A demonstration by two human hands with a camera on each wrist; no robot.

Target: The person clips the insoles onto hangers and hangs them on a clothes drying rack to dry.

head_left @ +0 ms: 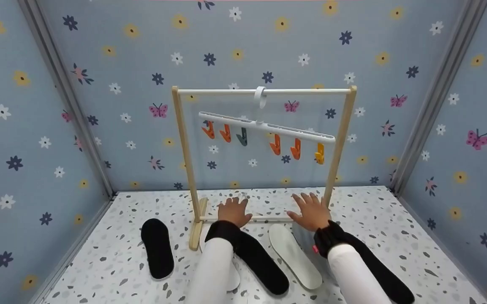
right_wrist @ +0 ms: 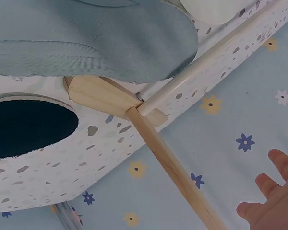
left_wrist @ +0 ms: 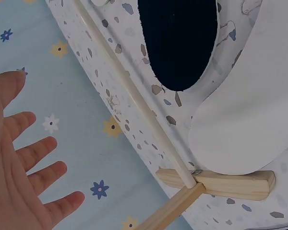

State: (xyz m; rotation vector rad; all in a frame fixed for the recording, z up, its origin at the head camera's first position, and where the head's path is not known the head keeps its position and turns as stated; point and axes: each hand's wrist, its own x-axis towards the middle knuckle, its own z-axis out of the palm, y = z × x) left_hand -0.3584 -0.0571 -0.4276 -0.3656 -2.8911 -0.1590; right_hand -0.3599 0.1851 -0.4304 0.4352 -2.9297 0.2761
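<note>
two hands (head_left: 233, 212) (head_left: 312, 213) spread wide near a pale wooden rack (head_left: 339, 143) and flat, round-ended insoles (head_left: 262, 264).

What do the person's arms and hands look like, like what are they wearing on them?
The left hand and right hand are both bare, with no gloves or rings visible. The left sleeve and right sleeve are plain white. A black left band and black right band circle the wrists; a small pinkish-red tab shows beside the right one.
</note>
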